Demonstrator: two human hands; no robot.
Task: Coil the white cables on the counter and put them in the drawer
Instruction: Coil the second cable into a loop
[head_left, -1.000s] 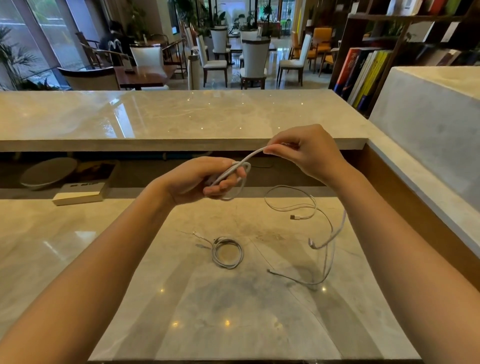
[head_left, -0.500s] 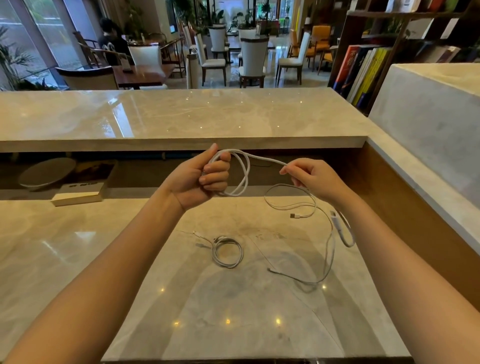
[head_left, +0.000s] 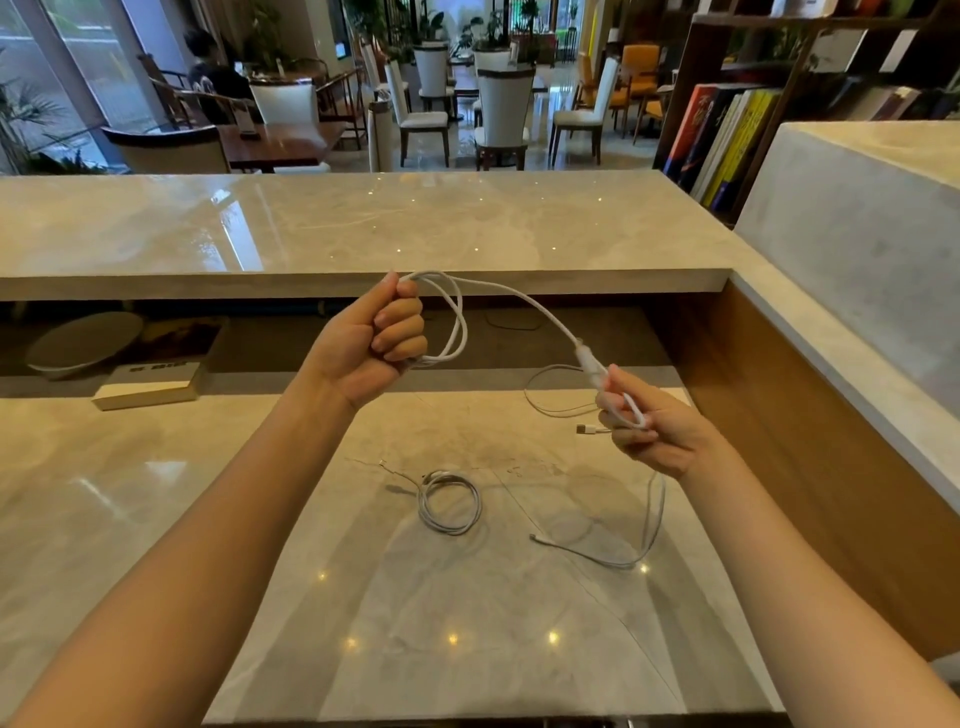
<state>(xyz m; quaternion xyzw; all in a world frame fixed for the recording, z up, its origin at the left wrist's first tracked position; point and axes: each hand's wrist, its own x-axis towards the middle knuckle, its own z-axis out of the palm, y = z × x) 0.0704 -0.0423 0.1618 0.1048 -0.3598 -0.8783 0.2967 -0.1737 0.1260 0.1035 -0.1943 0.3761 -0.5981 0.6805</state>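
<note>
Two loops of the white cable (head_left: 587, 358) sit clamped in the grip of the left hand (head_left: 374, 343) above the desk (head_left: 467, 649), and the free run slants down-right to the right hand (head_left: 644, 431), which pinches it and looks best placed to swing the next loop leftward.

Two bare arms and two bare hands

The left arm (head_left: 208, 545) and the right arm (head_left: 810, 551) show bare skin all the way from the wrist to the edge of the picture. They look smooth, thin at the wrist and wider close to the camera. The left hand (head_left: 384, 338) and the right hand (head_left: 647, 434) are bare too.
</note>
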